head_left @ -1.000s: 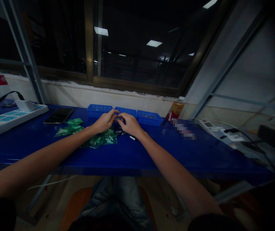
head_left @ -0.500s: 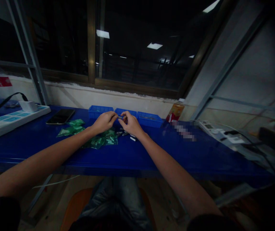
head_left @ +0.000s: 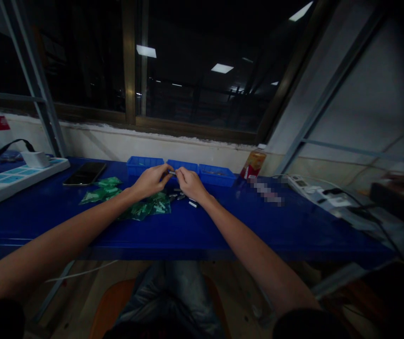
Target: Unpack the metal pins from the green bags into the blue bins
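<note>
Between my two hands is a small silver metal piece (head_left: 172, 173), its exact kind too small to make out. My left hand (head_left: 151, 181) pinches it between thumb and fingers. From the other side my right hand (head_left: 191, 184) has its fingertips closed together at the piece's right end. Below the hands, several similar small metal pieces (head_left: 192, 204) lie loose on the blue table (head_left: 202, 230). Small green plastic bags (head_left: 149, 206) with pale bits in them lie under and beside my left wrist.
Three blue bins (head_left: 218, 175) stand in a row behind my hands. A black phone (head_left: 84, 173) and a white power strip (head_left: 21, 181) lie at the left. A red-and-orange packet (head_left: 253, 165) stands back right, near a second power strip (head_left: 308, 189) with cables.
My right hand's fingers, raised and more spread before, have come together at the metal piece. My left hand keeps its pinch. The whole view has shifted slightly.
</note>
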Tool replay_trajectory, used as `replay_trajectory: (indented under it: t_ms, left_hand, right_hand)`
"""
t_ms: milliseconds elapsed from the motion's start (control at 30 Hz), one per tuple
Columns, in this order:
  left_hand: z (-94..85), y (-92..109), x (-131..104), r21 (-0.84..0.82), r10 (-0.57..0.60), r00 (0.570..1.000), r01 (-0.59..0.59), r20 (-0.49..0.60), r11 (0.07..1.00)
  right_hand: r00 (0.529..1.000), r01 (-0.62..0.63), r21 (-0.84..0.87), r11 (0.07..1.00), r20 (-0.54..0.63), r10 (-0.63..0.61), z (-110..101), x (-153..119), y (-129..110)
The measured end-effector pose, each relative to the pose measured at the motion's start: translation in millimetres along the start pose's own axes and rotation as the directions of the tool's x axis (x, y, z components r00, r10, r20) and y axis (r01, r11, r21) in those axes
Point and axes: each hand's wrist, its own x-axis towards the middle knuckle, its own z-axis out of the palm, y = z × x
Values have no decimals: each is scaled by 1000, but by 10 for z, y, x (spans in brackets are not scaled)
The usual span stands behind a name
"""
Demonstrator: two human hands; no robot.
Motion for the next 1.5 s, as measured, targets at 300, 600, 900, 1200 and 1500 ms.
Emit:
replay_trajectory:
  t_ms: [300, 600, 900, 1200, 1500]
  left_hand:
    - [-60, 64, 7, 58, -103, 993, 100, 52, 993]
    - [-33, 19, -9, 17, -28, 1000, 28, -7, 999]
    - [-72, 109, 0, 117, -154, 988, 156, -27, 981]
    - [-32, 151, -25, 241, -158, 950, 92, 270, 966]
    - [-33, 365, -115, 349, -151, 867, -28, 475, 937]
  right_hand:
    - [999, 50, 74, 996, -5, -50, -46, -19, -43]
    - [1000, 1, 96, 995, -26, 2, -24, 29, -17]
    - [992, 110, 157, 981, -81, -98, -10, -5, -31]
    - [961, -122, -86, 989, -259, 97, 28, 38, 402]
    - [909, -362, -212, 908, -296, 293, 52, 6, 819]
